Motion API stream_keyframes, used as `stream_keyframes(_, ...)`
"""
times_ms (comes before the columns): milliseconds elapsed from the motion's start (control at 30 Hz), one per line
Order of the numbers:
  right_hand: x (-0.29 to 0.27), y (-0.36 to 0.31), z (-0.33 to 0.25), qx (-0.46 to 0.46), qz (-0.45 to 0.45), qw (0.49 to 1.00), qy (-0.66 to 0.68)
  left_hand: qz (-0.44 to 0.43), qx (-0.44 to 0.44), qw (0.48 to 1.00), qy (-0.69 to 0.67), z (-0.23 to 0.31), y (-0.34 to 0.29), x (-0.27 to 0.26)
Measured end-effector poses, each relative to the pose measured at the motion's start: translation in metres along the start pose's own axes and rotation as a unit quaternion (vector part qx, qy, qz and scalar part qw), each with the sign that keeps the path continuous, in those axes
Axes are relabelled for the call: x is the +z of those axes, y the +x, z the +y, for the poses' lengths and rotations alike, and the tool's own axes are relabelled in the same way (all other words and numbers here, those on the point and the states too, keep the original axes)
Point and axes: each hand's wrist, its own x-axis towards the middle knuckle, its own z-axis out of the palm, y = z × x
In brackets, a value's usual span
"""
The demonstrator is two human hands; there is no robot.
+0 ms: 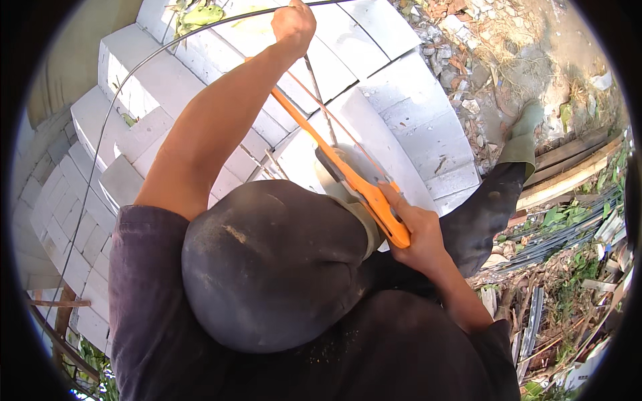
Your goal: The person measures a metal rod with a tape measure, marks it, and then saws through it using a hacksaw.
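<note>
My right hand [421,234] is wrapped round the handle of an orange hacksaw [304,123]. The saw slants up and left over pale blocks, with its far end partly hidden under my left forearm. A thin reddish blade runs along its right side. Up at the top edge, my left hand [294,30] is closed on a long dark rod or cable [150,59], which bows from the top down the left side. Whether the blade touches anything cannot be made out. Thin sticks [321,100] lie on the blocks beneath the saw.
Stacked white blocks [414,107] form a stepped surface under and left of me. My bent left knee [267,267] is in the middle; my right boot [525,137] stands among rubble. Wood planks [568,167], a bundle of dark rods [562,230] and debris lie right. Green leaves [200,18] sit top left.
</note>
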Motion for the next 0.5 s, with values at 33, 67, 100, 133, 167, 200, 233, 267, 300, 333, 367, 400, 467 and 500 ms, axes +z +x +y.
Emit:
stream_keyframes(33, -0.009, -0.019, 0.001, -0.016, -0.014, 1.0, 0.02, -0.043, -0.047, 0.997, -0.045, -0.017, 0.002, 0.029)
stream_keyframes(67, -0.012, -0.02, 0.003, -0.022, -0.023, 0.999, 0.025, -0.051, -0.054, 0.996, -0.042, -0.017, -0.005, 0.043)
stream_keyframes(100, -0.016, -0.018, 0.004, -0.026, -0.031, 0.999, 0.015, 0.0, -0.071, 0.997, -0.006, -0.017, -0.003, 0.047)
stream_keyframes(133, -0.019, -0.014, 0.004, -0.031, -0.04, 0.999, 0.004, 0.05, -0.089, 0.994, 0.03, -0.019, -0.004, 0.053)
stream_keyframes(167, -0.006, 0.0, 0.014, -0.049, -0.029, 0.998, 0.001, 0.242, -0.109, 0.959, 0.097, -0.017, -0.012, 0.08)
stream_keyframes(200, 0.013, 0.03, 0.013, -0.04, -0.038, 0.998, -0.024, 0.1, -0.021, 0.995, -0.001, -0.017, -0.012, 0.045)
stream_keyframes(233, 0.026, 0.068, 0.007, -0.048, -0.042, 0.996, -0.056, 0.063, -0.214, 0.879, -0.421, -0.017, -0.018, -0.018)
stream_keyframes(267, 0.032, 0.095, 0.0, -0.028, -0.032, 0.998, -0.037, 0.008, -0.362, 0.567, -0.74, -0.018, -0.03, -0.067)
stream_keyframes(300, 0.036, 0.109, -0.007, -0.013, -0.026, 0.999, -0.015, 0.017, -0.363, 0.57, -0.737, -0.026, -0.036, -0.081)
stream_keyframes(333, 0.033, 0.106, -0.007, -0.019, -0.027, 0.999, -0.016, 0.016, -0.367, 0.573, -0.733, -0.029, -0.041, -0.087)
stream_keyframes(367, 0.028, 0.089, -0.007, -0.029, -0.026, 0.999, -0.023, 0.004, -0.368, 0.576, -0.73, -0.024, -0.049, -0.089)
stream_keyframes(400, 0.022, 0.082, -0.007, -0.051, -0.012, 0.998, -0.03, 0.014, -0.365, 0.578, -0.73, -0.029, -0.046, -0.09)
stream_keyframes(467, -0.001, 0.023, -0.002, -0.002, -0.043, 0.999, 0.027, 0.03, -0.384, 0.569, -0.727, -0.03, -0.047, -0.067)
stream_keyframes(500, -0.012, -0.005, 0.004, -0.01, -0.03, 0.999, 0.021, 0.026, -0.371, 0.573, -0.73, -0.027, -0.049, -0.07)
